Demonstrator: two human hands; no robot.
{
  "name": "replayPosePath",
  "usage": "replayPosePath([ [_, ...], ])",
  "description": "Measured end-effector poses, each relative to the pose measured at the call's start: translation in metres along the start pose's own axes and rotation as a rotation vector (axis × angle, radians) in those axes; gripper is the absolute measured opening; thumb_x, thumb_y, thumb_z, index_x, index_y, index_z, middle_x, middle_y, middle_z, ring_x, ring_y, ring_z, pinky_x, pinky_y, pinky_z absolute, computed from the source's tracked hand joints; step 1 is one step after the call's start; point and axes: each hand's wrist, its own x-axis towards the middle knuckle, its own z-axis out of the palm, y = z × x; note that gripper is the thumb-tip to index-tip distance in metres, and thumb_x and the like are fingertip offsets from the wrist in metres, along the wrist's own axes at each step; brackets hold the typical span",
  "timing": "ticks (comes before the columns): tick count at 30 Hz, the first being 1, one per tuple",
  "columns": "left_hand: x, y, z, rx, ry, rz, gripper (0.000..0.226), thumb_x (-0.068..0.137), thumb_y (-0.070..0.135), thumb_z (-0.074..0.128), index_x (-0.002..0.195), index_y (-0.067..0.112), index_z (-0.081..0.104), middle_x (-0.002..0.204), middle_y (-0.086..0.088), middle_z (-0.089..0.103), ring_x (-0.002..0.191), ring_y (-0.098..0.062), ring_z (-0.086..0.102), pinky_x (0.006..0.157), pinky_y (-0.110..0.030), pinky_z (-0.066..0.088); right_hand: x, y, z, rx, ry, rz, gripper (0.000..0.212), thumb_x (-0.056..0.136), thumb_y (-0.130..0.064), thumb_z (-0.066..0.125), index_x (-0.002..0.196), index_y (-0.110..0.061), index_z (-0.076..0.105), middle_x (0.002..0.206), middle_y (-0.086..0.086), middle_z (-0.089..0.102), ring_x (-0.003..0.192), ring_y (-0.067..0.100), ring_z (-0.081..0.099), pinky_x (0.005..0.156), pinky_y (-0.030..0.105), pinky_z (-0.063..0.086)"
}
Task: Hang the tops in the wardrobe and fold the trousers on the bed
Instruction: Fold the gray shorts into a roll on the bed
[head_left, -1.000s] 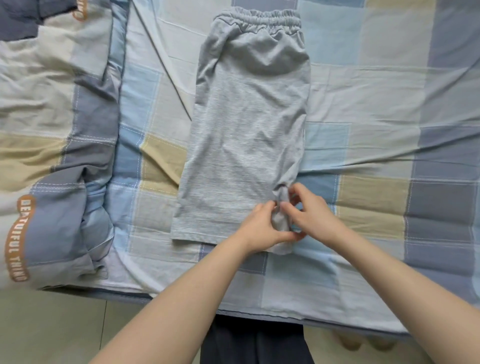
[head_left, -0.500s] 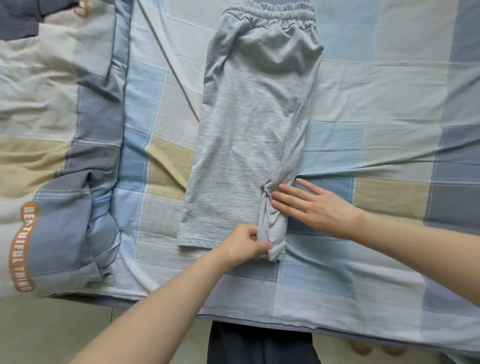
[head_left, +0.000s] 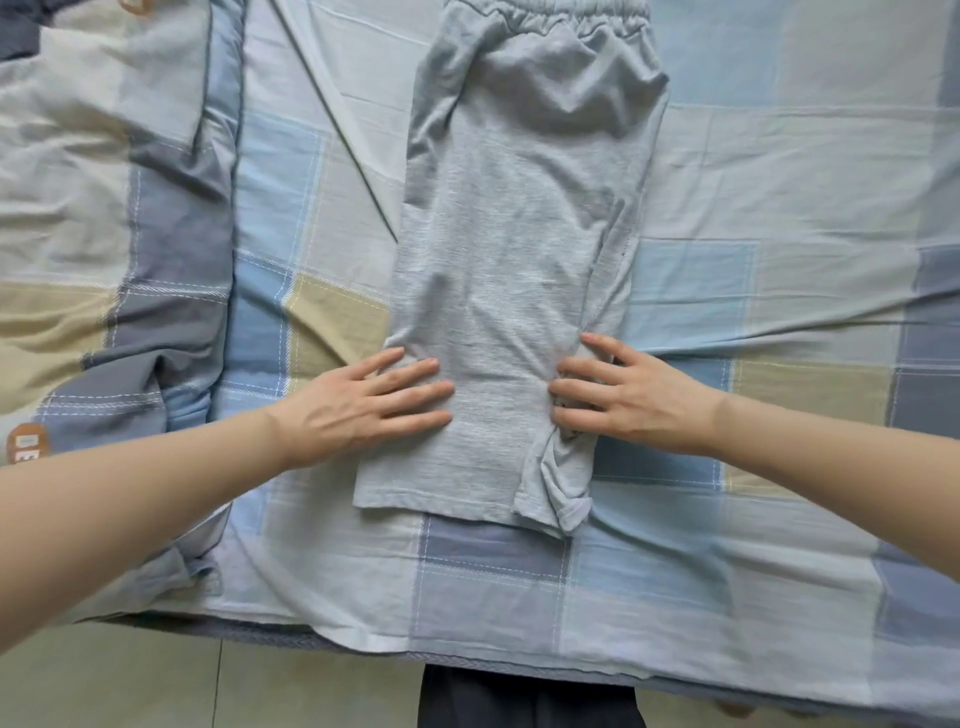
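Grey trousers (head_left: 509, 270) lie folded lengthwise on the bed (head_left: 779, 182), elastic waistband at the far end and leg hems toward me. My left hand (head_left: 374, 400) lies flat with straight fingers on the left side of the lower legs. My right hand (head_left: 628, 395) rests opposite it on the right edge, fingers spread and slightly bent into a bunched fold of cloth. The hem corner near the right hand is crumpled. Neither hand grips the fabric.
A checked sheet in blue, grey and tan covers the bed. A rumpled quilt (head_left: 104, 234) with an orange printed patch lies heaped on the left. The bed's near edge (head_left: 467, 654) meets a pale tiled floor (head_left: 208, 686).
My left hand let go of the crumpled hem and moved left across the legs to lie flat. My right hand stayed on the right edge. The view shifted closer to the trousers.
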Motion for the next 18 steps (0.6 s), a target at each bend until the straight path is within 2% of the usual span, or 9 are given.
replayPosePath([
  [3, 0.004, -0.005, 0.004, -0.001, -0.031, -0.012, 0.067, 0.087, 0.012, 0.032, 0.152, 0.022, 0.019, 0.158, -0.004, 0.03, 0.145, -0.029, 0.028, 0.116, -0.049, 0.022, -0.018, 0.001, 0.005, 0.035, 0.035, 0.01, 0.031, 0.1, -0.005, 0.036, 0.109, -0.017, 0.064, 0.115, 0.005, 0.064, 0.116, 0.027, 0.059, 0.109, 0.053, 0.034],
  [7, 0.007, 0.002, 0.0, -0.098, -0.052, -0.032, 0.056, 0.094, 0.02, 0.032, 0.15, 0.021, 0.03, 0.153, -0.004, 0.04, 0.141, -0.029, 0.037, 0.112, -0.052, 0.035, -0.023, -0.003, 0.01, 0.04, 0.044, 0.063, 0.042, 0.097, -0.005, 0.039, 0.129, -0.019, 0.061, 0.126, 0.007, 0.064, 0.124, 0.027, 0.056, 0.106, 0.052, 0.04],
  [10, 0.011, 0.001, -0.013, -0.224, -0.036, -0.074, 0.06, 0.089, 0.007, 0.03, 0.145, 0.022, 0.047, 0.151, -0.001, 0.043, 0.141, -0.028, 0.036, 0.114, -0.051, 0.03, -0.014, -0.012, 0.007, 0.147, 0.03, 0.17, 0.042, 0.096, -0.007, 0.043, 0.132, -0.02, 0.059, 0.129, 0.004, 0.062, 0.128, 0.025, 0.052, 0.107, 0.05, 0.039],
  [12, 0.011, 0.003, -0.019, -0.384, -0.007, -0.118, 0.078, 0.08, -0.008, 0.029, 0.148, 0.028, 0.038, 0.157, 0.008, 0.027, 0.149, -0.02, 0.014, 0.122, -0.039, 0.006, -0.014, -0.014, 0.003, 0.415, -0.033, 0.317, 0.04, 0.097, -0.01, 0.048, 0.134, -0.022, 0.057, 0.134, -0.002, 0.059, 0.134, 0.02, 0.046, 0.115, 0.043, 0.028],
  [13, 0.006, 0.003, -0.024, -0.536, -0.066, -0.159, 0.082, 0.078, -0.011, 0.032, 0.149, 0.03, 0.036, 0.158, 0.013, 0.022, 0.15, -0.014, 0.006, 0.122, -0.03, -0.003, -0.013, -0.013, -0.003, 0.627, -0.063, 0.425, 0.038, 0.097, -0.013, 0.049, 0.133, -0.022, 0.057, 0.135, -0.004, 0.058, 0.134, 0.016, 0.045, 0.116, 0.037, 0.026],
  [14, 0.004, 0.004, -0.031, -0.71, -0.105, -0.203, 0.077, 0.08, -0.01, 0.036, 0.146, 0.03, 0.04, 0.156, 0.013, 0.028, 0.149, -0.009, 0.011, 0.121, -0.022, -0.002, -0.015, -0.01, -0.01, 0.874, -0.075, 0.54, 0.035, 0.098, -0.019, 0.047, 0.13, -0.024, 0.059, 0.132, -0.006, 0.061, 0.13, 0.012, 0.049, 0.114, 0.031, 0.03],
  [16, 0.005, 0.0, -0.048, -1.176, -0.066, -0.372, 0.045, 0.089, 0.005, 0.047, 0.123, 0.028, 0.066, 0.133, 0.004, 0.062, 0.13, -0.01, 0.049, 0.109, -0.011, 0.028, -0.019, -0.003, -0.025, 1.367, 0.012, 0.778, 0.029, 0.096, -0.029, 0.046, 0.115, -0.023, 0.068, 0.115, -0.007, 0.07, 0.108, 0.004, 0.06, 0.095, 0.021, 0.045],
  [17, 0.009, -0.004, -0.062, -1.457, 0.005, -0.479, 0.032, 0.09, 0.015, 0.051, 0.105, 0.032, 0.073, 0.112, 0.006, 0.073, 0.108, -0.011, 0.064, 0.092, -0.014, 0.045, -0.022, 0.0, -0.031, 1.574, 0.092, 0.917, 0.027, 0.094, -0.026, 0.048, 0.104, -0.02, 0.072, 0.103, -0.005, 0.073, 0.095, 0.001, 0.063, 0.084, 0.018, 0.049],
  [18, 0.015, -0.007, -0.069, -1.685, 0.093, -0.596, 0.021, 0.09, 0.026, 0.055, 0.094, 0.032, 0.074, 0.096, 0.01, 0.075, 0.091, -0.007, 0.069, 0.076, -0.015, 0.051, -0.024, 0.002, -0.031, 1.71, 0.144, 1.066, 0.028, 0.094, -0.018, 0.049, 0.091, -0.019, 0.076, 0.091, -0.006, 0.074, 0.083, -0.001, 0.064, 0.073, 0.014, 0.05],
])
